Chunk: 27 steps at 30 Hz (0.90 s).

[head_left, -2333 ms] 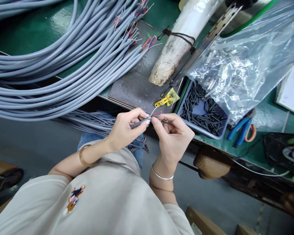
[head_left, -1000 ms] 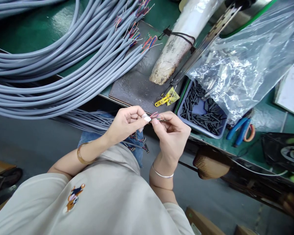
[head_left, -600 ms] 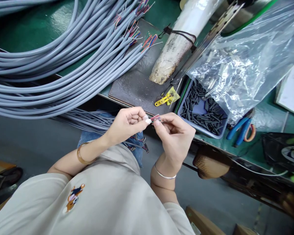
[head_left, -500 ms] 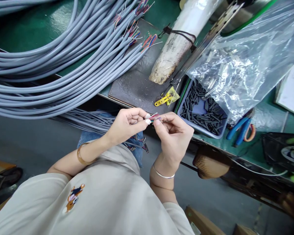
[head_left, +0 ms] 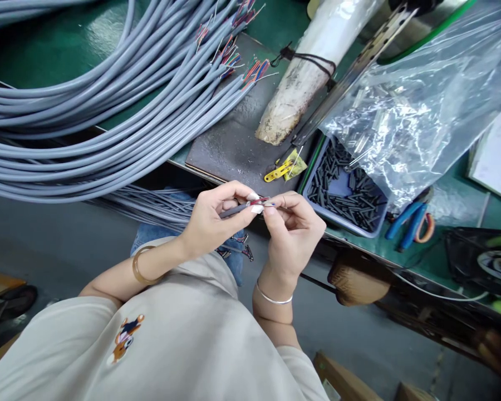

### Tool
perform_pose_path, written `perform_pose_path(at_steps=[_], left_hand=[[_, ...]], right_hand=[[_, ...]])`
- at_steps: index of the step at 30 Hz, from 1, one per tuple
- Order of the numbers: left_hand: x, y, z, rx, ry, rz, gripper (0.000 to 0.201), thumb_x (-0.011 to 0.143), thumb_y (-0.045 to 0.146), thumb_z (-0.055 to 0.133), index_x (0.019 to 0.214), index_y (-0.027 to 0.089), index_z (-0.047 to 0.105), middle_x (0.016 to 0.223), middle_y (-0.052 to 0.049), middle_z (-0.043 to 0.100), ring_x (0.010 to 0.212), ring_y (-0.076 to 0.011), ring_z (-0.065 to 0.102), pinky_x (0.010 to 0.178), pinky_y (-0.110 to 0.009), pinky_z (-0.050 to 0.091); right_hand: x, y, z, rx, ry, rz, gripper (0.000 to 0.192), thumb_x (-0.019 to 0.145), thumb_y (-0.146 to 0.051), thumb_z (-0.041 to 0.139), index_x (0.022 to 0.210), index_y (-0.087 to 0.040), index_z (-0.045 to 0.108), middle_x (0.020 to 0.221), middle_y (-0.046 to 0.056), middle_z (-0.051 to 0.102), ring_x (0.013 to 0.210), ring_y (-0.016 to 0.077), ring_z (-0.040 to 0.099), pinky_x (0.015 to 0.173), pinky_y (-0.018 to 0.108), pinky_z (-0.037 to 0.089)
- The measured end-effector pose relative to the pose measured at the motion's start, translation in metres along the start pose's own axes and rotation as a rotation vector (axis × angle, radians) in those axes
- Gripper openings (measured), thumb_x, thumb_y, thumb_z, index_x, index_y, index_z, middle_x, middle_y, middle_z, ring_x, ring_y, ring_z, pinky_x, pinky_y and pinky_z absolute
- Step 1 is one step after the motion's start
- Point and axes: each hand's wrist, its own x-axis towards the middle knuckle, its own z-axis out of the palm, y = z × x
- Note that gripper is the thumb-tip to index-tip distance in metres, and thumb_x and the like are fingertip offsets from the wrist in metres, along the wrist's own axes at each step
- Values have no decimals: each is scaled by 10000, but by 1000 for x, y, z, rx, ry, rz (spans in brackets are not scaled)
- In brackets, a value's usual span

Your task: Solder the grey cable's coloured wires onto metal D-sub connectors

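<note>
My left hand (head_left: 217, 214) is closed on a grey cable (head_left: 232, 211), pinching it near its stripped end between thumb and forefinger. Thin coloured wires (head_left: 259, 201), some of them red, come out past the white-covered fingertips. At those wire ends, my right hand (head_left: 294, 225) pinches with thumb and forefinger; a blue tip shows there, and the rest is hidden by the fingers. Both hands are held close together in front of the bench edge. Below them, finished-looking cable ends with small dark connectors (head_left: 247, 252) lie over the lap.
Bundled grey cables (head_left: 121, 142) with bared ends sweep across the left. On the bench are a yellow tool (head_left: 279, 171), a blue bin (head_left: 376, 227) of short black tubes, a clear plastic bag (head_left: 426, 111), blue-handled pliers (head_left: 413, 223) and a taped white roll (head_left: 292, 94).
My left hand has turned slightly, so the grey cable now shows between its fingers. My right hand has shifted a little left, and less of the wires is visible.
</note>
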Motion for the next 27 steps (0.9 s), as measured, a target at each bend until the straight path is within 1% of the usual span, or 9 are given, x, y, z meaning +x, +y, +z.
perform_pose_path(at_steps=[3, 7, 9, 11, 14, 17, 20, 24, 27], left_hand=[[-4, -2, 0, 153, -18, 77, 62, 844, 171, 728, 874, 150, 677, 775, 12, 655, 594, -41, 512, 526, -147, 400], [-6, -2, -1, 214, 2, 90, 48, 877, 180, 659, 841, 154, 640, 707, 33, 578, 539, -38, 409, 483, -165, 328], [-3, 1, -2, 174, 20, 29, 90, 884, 208, 650, 816, 154, 624, 673, 37, 538, 539, -45, 401, 488, -170, 334], [1, 5, -4, 101, 10, -32, 120, 868, 230, 680, 800, 151, 620, 667, 34, 535, 559, -51, 424, 508, -167, 358], [5, 11, -7, -26, -30, -99, 150, 820, 225, 743, 787, 142, 622, 676, 32, 555, 584, -49, 457, 531, -155, 382], [7, 12, -8, -105, -60, -151, 174, 785, 216, 782, 791, 142, 625, 674, 37, 559, 587, -46, 467, 534, -147, 391], [6, 11, -9, -128, -84, -172, 183, 780, 211, 785, 787, 145, 615, 685, 35, 569, 595, -45, 477, 539, -142, 399], [4, 9, -8, -90, -107, -153, 168, 786, 203, 756, 776, 155, 595, 674, 45, 550, 569, -39, 447, 529, -145, 397], [2, 7, -7, 17, -108, -100, 119, 801, 195, 717, 783, 156, 607, 699, 26, 581, 595, -53, 493, 552, -159, 426]], right_hand=[[-2, 0, 1, -57, -11, -22, 104, 897, -229, 683, 796, -220, 658, 712, -53, 548, 525, 66, 372, 485, 259, 279], [-5, 1, 2, -201, 29, -171, 181, 935, -215, 638, 754, -208, 631, 667, -53, 504, 564, 76, 400, 538, 273, 308], [-5, 2, 0, -218, 1, -169, 208, 934, -221, 641, 727, -205, 627, 630, -57, 500, 551, 76, 411, 531, 270, 307], [-4, 2, -5, -181, -1, -105, 212, 941, -253, 644, 734, -206, 652, 609, -55, 539, 528, 79, 444, 506, 264, 313], [-1, 1, -11, -102, 75, -51, 215, 966, -313, 632, 795, -215, 718, 605, -48, 604, 520, 88, 503, 496, 256, 348], [0, -1, -13, -103, 96, -67, 126, 950, -323, 677, 954, -248, 779, 694, -29, 679, 579, 98, 577, 510, 258, 375], [0, -4, -12, -138, 41, -98, 161, 934, -302, 707, 1075, -288, 783, 829, 0, 719, 672, 119, 633, 538, 273, 409], [4, -8, -15, -151, -49, -152, 184, 915, -249, 731, 1084, -300, 780, 903, 2, 728, 641, 99, 564, 547, 276, 398], [7, -12, -18, -204, -109, -130, 70, 904, -228, 734, 958, -250, 773, 862, -5, 708, 565, 75, 456, 509, 270, 333]])
